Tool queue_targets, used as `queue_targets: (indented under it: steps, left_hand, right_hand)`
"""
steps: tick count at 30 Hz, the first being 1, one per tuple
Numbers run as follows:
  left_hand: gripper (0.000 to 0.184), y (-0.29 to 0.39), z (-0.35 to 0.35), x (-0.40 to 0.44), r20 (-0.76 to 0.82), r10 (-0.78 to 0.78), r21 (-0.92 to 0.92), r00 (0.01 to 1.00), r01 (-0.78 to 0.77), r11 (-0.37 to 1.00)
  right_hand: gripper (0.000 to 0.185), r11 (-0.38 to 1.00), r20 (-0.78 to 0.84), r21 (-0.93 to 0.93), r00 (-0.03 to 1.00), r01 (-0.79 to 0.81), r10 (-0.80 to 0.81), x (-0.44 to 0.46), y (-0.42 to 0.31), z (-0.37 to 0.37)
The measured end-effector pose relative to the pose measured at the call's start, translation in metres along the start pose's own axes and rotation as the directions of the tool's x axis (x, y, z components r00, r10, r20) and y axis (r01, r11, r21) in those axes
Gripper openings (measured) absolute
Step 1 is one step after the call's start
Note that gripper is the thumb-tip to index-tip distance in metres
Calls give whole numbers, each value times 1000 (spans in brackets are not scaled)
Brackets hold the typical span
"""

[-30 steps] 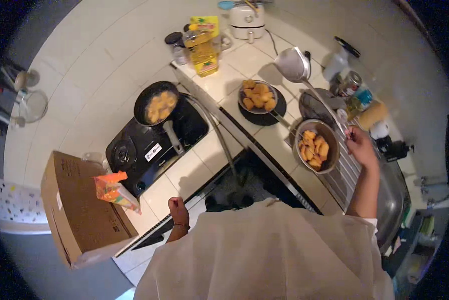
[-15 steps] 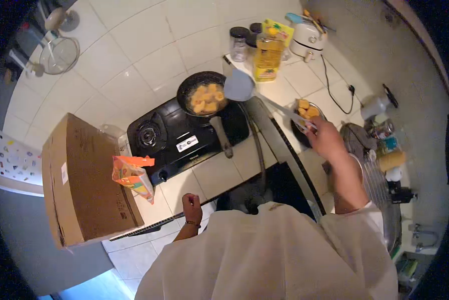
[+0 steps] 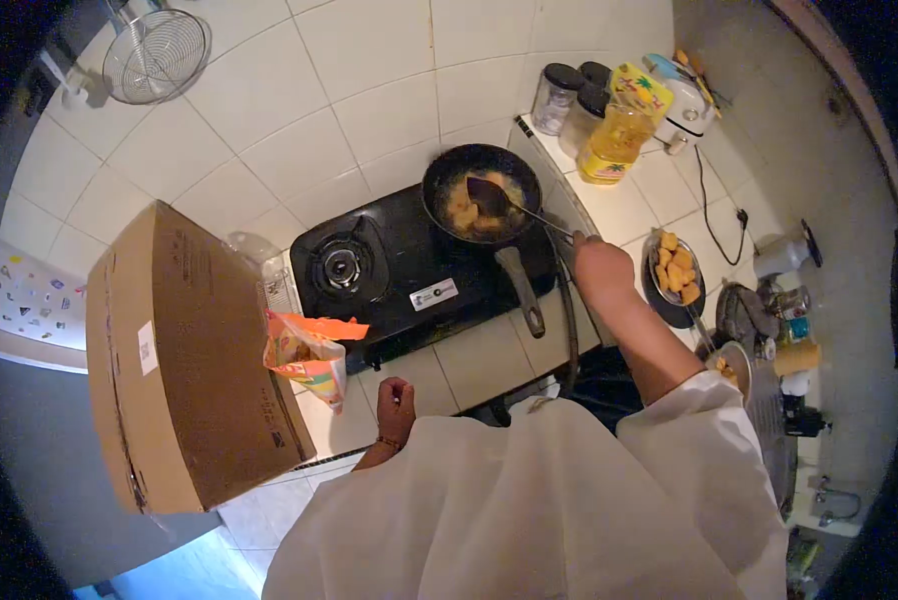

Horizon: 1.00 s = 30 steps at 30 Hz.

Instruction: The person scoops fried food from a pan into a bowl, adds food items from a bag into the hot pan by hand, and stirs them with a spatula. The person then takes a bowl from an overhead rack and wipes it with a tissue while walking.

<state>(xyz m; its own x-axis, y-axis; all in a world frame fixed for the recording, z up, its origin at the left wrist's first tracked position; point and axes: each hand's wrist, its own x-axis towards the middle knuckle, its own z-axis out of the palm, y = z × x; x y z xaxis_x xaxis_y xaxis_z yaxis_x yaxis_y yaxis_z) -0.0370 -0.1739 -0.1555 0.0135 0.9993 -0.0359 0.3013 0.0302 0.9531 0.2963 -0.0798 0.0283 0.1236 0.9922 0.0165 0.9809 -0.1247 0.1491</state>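
My right hand (image 3: 601, 275) is closed around the handle of a spatula (image 3: 488, 196), its dark blade down among golden pieces (image 3: 460, 212) frying in oil. They lie in a black frying pan (image 3: 531, 180) on the right side of the stove, its handle (image 3: 520, 290) pointing toward me. My left hand (image 3: 395, 408), wrist banded, is curled into a fist near the counter's front edge and nothing shows in it. Close by stands an open orange and white bag (image 3: 314, 358). To the right of my right hand, fried pieces (image 3: 677, 272) fill a strainer resting over a dark bowl (image 3: 681, 315).
A large cardboard box (image 3: 209, 360) stands left of the black stove (image 3: 409, 265), beside its bare left burner (image 3: 343, 268). Behind the right counter are an oil bottle (image 3: 614, 145), lidded jars (image 3: 556, 100) and a white appliance (image 3: 684, 110) with a cord. A wire strainer (image 3: 157, 57) hangs on the wall.
My right hand has moved left from the bowl of fried pieces toward the pan, bringing the spatula blade down into it. The view has shifted; my left hand stays curled near the counter edge.
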Motion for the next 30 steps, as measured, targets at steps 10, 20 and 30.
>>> queue_targets:
  steps: [10,20,30]
  left_hand:
    - [12,-13,-10,24,83,-3,-104,997,11,995]
    - [12,-23,-13,30,189,-121,-170,974,154,973]
    - [14,-18,-14,35,129,-54,-19,990,57,998]
  right_hand:
    - [20,998,1,-69,1000,12,-12,4,-13,-18]
    - [31,986,37,-75,988,-147,150,1,0,-34]
    - [31,995,47,40,995,-90,88,17,-28,-11]
